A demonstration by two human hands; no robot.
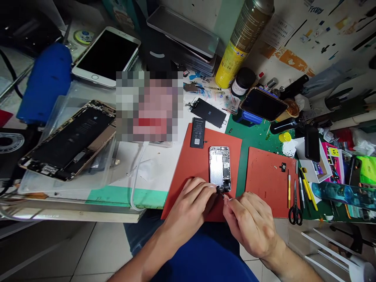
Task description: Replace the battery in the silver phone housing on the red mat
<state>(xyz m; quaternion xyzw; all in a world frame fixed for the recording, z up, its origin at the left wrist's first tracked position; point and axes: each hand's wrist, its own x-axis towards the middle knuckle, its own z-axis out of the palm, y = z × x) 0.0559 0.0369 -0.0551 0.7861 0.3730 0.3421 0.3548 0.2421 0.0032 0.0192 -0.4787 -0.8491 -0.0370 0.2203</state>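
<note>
An opened phone housing [216, 168] lies on a red-brown mat, its bright metal interior and circuit parts exposed. At its lower end, my left hand [194, 201] has its fingers closed around a small dark phone part [219, 189]. My right hand [249, 221] is closed in a pinch just right of that part, fingertips almost meeting the left ones. Whatever thin thing sits in the right pinch is too small to make out. Above the housing rests a loose phone battery [197, 132], and behind it a detached black screen part [207, 112].
To the left lie another opened phone [70, 141], a white phone [107, 55] and a white cable [136, 176]. A second mat [270, 184] holds small parts, with scissors [295, 215] at its edge. A spray can [235, 51] stands behind.
</note>
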